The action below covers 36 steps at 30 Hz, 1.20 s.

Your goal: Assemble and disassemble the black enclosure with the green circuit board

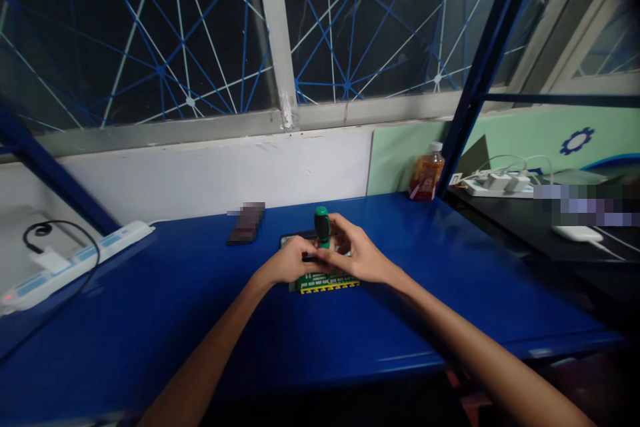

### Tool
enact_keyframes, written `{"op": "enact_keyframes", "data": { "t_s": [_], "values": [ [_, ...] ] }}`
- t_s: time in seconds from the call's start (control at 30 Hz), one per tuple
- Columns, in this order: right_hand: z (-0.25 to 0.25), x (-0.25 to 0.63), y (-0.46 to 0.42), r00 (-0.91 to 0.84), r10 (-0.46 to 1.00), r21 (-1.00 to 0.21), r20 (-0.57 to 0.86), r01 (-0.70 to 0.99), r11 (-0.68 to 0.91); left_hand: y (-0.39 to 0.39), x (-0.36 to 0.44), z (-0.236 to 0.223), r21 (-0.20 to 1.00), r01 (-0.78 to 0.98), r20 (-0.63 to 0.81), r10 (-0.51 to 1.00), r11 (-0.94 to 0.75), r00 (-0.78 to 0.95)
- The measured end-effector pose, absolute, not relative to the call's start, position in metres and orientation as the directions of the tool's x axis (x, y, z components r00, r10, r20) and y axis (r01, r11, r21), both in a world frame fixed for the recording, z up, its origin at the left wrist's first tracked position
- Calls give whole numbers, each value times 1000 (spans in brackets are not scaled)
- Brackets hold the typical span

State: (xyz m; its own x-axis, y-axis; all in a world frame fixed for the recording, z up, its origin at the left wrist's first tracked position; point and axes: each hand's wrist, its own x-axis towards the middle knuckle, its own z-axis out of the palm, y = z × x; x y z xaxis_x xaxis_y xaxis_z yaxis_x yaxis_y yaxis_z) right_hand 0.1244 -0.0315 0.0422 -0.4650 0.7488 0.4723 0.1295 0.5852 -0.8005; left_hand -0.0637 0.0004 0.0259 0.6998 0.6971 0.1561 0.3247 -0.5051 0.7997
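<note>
A screwdriver [323, 225] with a green and black handle stands nearly upright over the middle of the blue table [200, 327]. My right hand [357, 250] is closed around the lower part of that handle. My left hand [290, 259] is closed just left of it, its thumb and fingers pressed together close to the screwdriver; what they pinch is hidden. Beneath both hands lies a green printed pack [330, 282] with a yellow and black edge. A dark, flat item [285, 239] shows partly behind my left hand. The screwdriver's tip cannot be seen.
At the back left of the table lies a dark, blurred-out flat object [246, 223]. A white power strip [80, 267] with a black cable runs along the left side. An orange drink bottle [427, 173] stands back right. Another power strip [500, 185] and a white charger [577, 233] lie on the black table.
</note>
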Motion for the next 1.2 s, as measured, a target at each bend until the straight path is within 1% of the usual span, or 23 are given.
{"op": "enact_keyframes", "data": {
  "t_s": [0.13,0.27,0.37,0.47,0.67,0.87,1.07,1.2],
  "values": [
    [43,124,-33,-421,769,-782,482,189,594,0,-61,23,802,316,187,716,-507,673],
    [40,123,-31,-398,786,-795,473,191,575,-5,-58,28,781,373,172,747,-501,642],
    [38,122,-31,-402,791,-811,462,171,560,-6,-59,33,760,357,185,708,-543,682],
    [38,122,-31,-406,790,-815,460,161,557,-5,-61,33,764,330,176,672,-554,720],
    [38,123,-31,-388,805,-814,450,192,548,-6,-58,33,744,362,219,717,-562,661],
    [39,123,-31,-374,815,-813,442,217,540,-8,-60,34,758,310,225,677,-573,701],
    [43,123,-34,-373,819,-816,436,221,534,-5,-61,29,743,362,224,719,-563,658],
    [45,124,-35,-377,817,-813,437,223,538,-8,-59,32,765,306,231,686,-566,690]
  ]
}}
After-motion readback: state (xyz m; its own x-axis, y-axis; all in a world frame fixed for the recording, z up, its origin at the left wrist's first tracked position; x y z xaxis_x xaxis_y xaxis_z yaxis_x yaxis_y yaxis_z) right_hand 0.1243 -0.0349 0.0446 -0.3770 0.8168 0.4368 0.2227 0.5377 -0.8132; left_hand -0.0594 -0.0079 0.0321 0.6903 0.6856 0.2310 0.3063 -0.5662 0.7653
